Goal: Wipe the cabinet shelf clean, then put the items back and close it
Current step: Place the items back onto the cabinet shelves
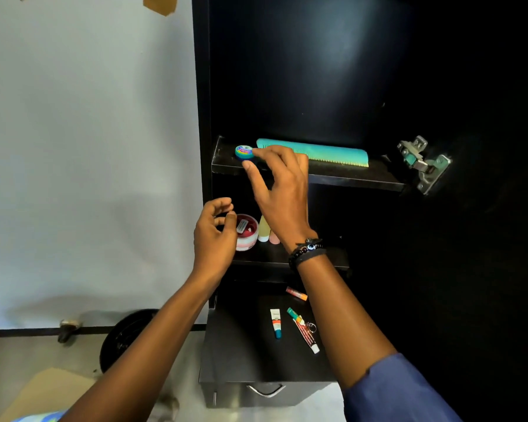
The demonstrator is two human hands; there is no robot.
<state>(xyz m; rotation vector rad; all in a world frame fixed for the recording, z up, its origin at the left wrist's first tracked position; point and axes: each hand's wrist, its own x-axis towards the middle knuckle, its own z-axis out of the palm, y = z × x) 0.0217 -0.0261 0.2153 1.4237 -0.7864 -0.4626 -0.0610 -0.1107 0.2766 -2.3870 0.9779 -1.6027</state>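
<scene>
The black cabinet's upper shelf (363, 175) carries a teal comb (317, 151) and a small round blue tin (244, 152) near its left end. My right hand (279, 190) reaches up to that shelf; its fingertips touch the tin's right side while the thumb hangs below the shelf edge. My left hand (215, 236) hovers in front of the lower shelf (311, 260), fingers curled, with nothing in it. Just behind it stand a red-lidded pink jar (247, 233), a pale yellow bottle (264, 229) and a pink bottle (274, 238).
The cabinet door hangs open at right, its metal hinge (424, 162) sticking out. Below, a black drawer unit (241, 354) carries a white tube (276, 322), a red tube (307, 338), a green-capped stick (294, 315) and an orange stick (297, 293). A white wall fills the left.
</scene>
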